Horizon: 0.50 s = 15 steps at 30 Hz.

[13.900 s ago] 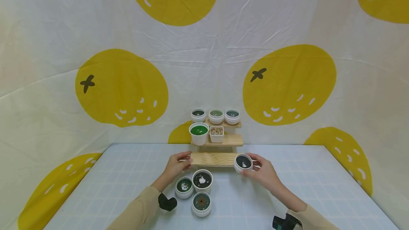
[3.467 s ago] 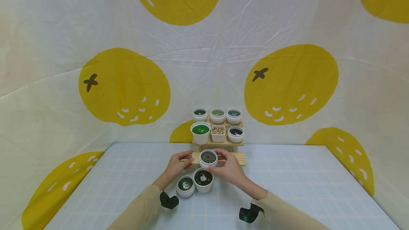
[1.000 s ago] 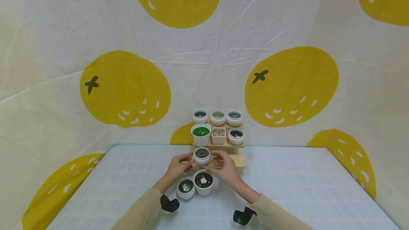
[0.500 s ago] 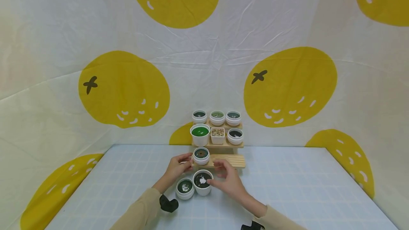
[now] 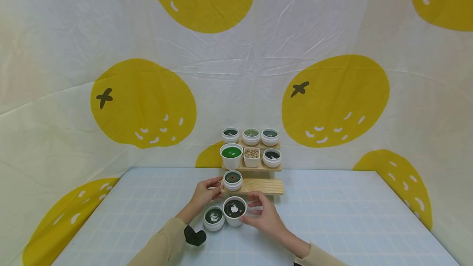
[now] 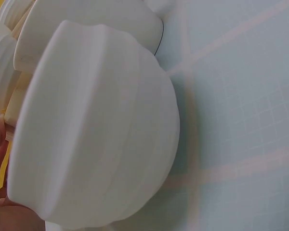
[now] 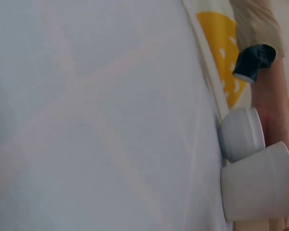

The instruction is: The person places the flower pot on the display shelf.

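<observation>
My left hand pinches the left end of the lowest step of a wooden tiered stand. A round white pot with teal filling and a brown centre sits on that end, beside the fingertips. My right hand is at the right side of a taller white cup with dark filling, its thumb tip right at the wall and its fingers loosely bent. Left of this cup stands a low white pot with dark green filling; its ribbed wall fills much of the left wrist view.
On the middle step are a green-filled cup, a square pot of granules and a dark-filled pot. Several round pots, one with pale green filling, line the top step. A pale checked cloth covers the table before a fruit-print curtain.
The dark-filled pot went onto the middle step, then the teal pot onto the lowest step's left end. My right hand let go of it and drew down beside the taller cup. My left hand stays.
</observation>
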Tool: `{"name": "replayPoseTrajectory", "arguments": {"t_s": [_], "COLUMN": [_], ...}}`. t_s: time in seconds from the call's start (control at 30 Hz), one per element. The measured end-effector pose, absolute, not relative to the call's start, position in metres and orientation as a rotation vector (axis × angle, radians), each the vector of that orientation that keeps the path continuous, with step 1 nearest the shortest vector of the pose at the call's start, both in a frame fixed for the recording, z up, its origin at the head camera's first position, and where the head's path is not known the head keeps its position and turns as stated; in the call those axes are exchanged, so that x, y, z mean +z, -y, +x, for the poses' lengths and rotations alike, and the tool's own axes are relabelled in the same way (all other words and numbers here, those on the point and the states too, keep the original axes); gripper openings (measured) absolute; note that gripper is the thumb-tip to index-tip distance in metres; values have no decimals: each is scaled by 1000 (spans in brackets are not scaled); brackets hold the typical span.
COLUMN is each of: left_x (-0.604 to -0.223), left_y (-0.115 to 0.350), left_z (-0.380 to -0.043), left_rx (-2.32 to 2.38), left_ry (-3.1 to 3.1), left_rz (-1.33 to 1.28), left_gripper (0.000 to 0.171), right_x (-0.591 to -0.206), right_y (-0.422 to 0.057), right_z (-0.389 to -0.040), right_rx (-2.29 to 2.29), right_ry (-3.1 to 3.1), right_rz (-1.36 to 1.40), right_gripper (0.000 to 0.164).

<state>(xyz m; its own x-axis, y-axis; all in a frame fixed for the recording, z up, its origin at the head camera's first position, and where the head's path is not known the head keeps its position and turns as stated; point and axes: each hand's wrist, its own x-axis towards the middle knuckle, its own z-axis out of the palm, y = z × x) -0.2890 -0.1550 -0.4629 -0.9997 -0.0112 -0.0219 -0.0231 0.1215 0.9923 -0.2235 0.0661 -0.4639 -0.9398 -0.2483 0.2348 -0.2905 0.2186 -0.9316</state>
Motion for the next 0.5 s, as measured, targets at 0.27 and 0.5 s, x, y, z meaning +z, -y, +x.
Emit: {"name": "replayPoseTrajectory", "arguments": {"t_s": [0.27,0.5], "left_x": [-462,-464], "left_y": [155,156], "left_z": [-288,-290], "left_rx": [2085,2070], "left_ry": [-2338,-2342], "left_rz": [-40,-14], "left_gripper": [40,40], "right_x": [-469,-474], "right_y": [-67,-65], "right_z": [-221,-222], "right_rx": [1915,1872], "right_ry": [2453,2456], "right_rz": [536,610], "right_gripper": [63,65]}}
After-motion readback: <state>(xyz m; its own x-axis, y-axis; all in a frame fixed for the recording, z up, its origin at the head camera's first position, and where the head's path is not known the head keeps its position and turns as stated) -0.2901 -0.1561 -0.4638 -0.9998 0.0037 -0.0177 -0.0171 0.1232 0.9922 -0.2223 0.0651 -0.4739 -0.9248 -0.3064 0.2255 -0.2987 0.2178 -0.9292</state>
